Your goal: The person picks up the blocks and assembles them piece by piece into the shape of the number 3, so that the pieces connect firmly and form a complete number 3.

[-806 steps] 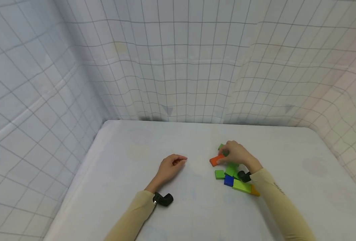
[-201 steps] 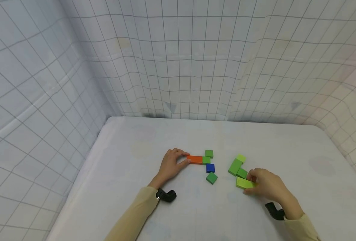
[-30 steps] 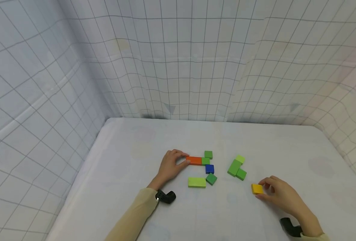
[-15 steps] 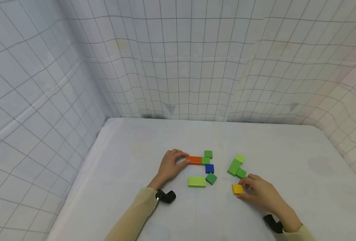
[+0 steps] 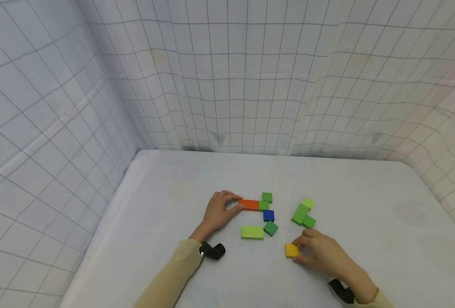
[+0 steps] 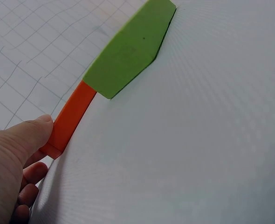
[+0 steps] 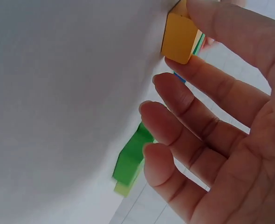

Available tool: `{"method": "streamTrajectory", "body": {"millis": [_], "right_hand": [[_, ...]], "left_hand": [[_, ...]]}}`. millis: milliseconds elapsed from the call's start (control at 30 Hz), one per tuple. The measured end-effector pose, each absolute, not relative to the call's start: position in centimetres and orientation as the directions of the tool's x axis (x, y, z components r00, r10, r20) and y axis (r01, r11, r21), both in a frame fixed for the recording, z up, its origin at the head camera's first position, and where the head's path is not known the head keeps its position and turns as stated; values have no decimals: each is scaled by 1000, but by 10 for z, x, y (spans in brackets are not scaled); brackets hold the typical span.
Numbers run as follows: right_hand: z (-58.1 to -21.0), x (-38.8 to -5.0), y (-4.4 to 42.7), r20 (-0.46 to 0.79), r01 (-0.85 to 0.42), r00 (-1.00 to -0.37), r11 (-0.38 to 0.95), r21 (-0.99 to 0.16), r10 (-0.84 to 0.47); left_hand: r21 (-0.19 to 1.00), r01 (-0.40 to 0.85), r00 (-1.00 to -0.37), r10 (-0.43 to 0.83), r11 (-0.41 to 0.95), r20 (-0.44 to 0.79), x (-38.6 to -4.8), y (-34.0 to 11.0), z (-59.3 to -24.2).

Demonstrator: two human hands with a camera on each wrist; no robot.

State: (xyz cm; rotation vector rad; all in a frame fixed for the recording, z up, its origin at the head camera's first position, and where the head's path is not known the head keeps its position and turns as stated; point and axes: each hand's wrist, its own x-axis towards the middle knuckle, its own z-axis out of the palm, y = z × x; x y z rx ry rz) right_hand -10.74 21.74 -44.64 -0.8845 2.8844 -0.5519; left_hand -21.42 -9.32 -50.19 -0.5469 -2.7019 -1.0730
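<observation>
- Since half a second ago, the right hand (image 5: 321, 252) had shifted the yellow block (image 5: 291, 250) a little towards eight o'clock, while the left hand (image 5: 218, 212) and the orange block (image 5: 248, 205) had kept their places.
- Reaching in from about four o'clock, the right hand pointed its fingers towards ten, with the thumb on the side nearer the person.
- Its thumb and index finger had closed to the width of the yellow block and pinched it by the three o'clock end; whether the block touched the table (image 5: 196, 273) could not be told.
- That block was between four and five o'clock from the dark green block (image 5: 270, 228) and about half past six from the long green block (image 5: 300, 214), apart from both.
- With its forearm coming from seven o'clock, the left hand pinched the orange block's nine o'clock end between thumb and index finger; the other end met the small green block (image 5: 264, 206).
- Left wrist view: the remaining fingers were curled, and a dark speck marked a green face, too small for the head view.
- Right wrist view: three loosely bent fingers stood clear of the yellow block, with green pieces (image 7: 130, 156) at seven o'clock from it.
- Only the head view showed the long lime block (image 5: 252, 232), between eight and nine o'clock from the dark green block.
</observation>
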Motion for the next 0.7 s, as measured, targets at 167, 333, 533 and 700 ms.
{"method": "streamTrajectory", "body": {"millis": [167,333,533,700], "right_hand": [[-444,-105,196,29,-598,-768,700,-391,-640],[-443,-105,174,28,-668,-694,630,-396,-719],[-441,-110,148,37,-736,-625,574,-359,-780],[-443,-116,128,52,-765,-604,560,-318,-795]], "left_hand": [[625,399,-917,269,672,295,-215,-93,-503],[620,396,-918,267,677,294,-216,-92,-503],[619,403,-914,268,674,303,-216,-92,-501],[621,407,-913,271,670,306,-215,-93,-501]]}}
